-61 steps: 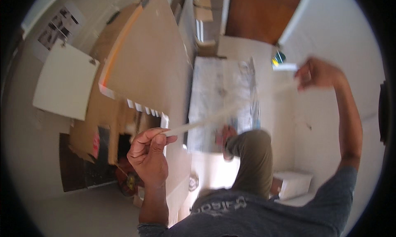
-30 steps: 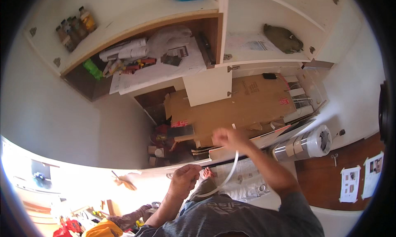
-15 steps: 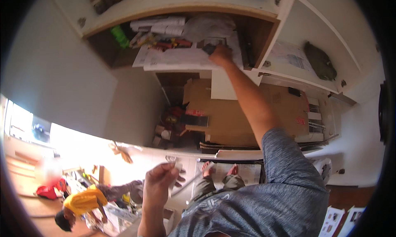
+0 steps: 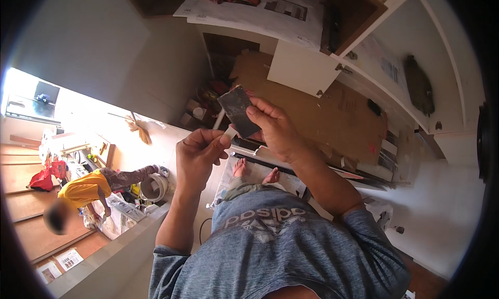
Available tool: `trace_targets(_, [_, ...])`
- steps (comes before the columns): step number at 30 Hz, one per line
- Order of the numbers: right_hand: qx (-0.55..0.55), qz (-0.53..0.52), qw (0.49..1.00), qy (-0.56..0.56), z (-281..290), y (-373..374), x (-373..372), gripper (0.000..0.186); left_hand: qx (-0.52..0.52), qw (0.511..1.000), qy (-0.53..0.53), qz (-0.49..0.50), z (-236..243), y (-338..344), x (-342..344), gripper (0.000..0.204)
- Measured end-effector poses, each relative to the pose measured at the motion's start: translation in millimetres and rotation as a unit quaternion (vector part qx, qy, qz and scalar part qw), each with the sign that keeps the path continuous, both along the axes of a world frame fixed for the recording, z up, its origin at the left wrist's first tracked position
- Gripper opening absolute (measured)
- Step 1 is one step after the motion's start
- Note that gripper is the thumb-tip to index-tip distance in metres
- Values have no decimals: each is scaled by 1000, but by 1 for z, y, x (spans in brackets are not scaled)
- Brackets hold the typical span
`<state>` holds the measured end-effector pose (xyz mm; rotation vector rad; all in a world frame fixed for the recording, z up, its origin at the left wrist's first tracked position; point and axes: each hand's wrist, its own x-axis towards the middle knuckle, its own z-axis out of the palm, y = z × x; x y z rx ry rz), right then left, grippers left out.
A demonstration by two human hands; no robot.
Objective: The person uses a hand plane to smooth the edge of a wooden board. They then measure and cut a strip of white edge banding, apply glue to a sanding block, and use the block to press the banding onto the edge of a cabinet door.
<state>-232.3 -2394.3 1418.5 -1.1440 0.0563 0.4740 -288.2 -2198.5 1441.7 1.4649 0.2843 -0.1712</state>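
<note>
My right hand grips a small dark grey, flat rectangular piece, perhaps sandpaper, held raised in front of my chest. Just below and left of it, my left hand pinches the end of a thin white strip between thumb and forefinger. The two hands are close together, the dark piece very near the strip's end. Beyond them lies a brown cardboard sheet under a small white cabinet door.
Open cabinets with papers and a green bag surround the upper area. My bare feet stand on a covered surface. Lower left, a person in a yellow top bends among tools, a bucket and red items; a broom is nearby.
My right hand reached up to the papers on the shelf and has come down holding the dark piece beside my left hand. My left hand has risen, still pinching the strip.
</note>
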Motion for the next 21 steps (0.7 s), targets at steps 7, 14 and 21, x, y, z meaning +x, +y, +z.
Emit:
trace_targets(7, [-53, -31, 996, -59, 15, -16, -20, 32, -11, 1000, 11, -21, 6, -17, 7, 23])
trace_targets(14, [-162, -33, 972, -165, 20, -27, -32, 31, -18, 998, 28, -52, 12, -21, 12, 25])
trace_targets(21, [-233, -61, 948, -207, 26, -17, -28, 31, -5, 998, 33, -59, 11, -25, 10, 20])
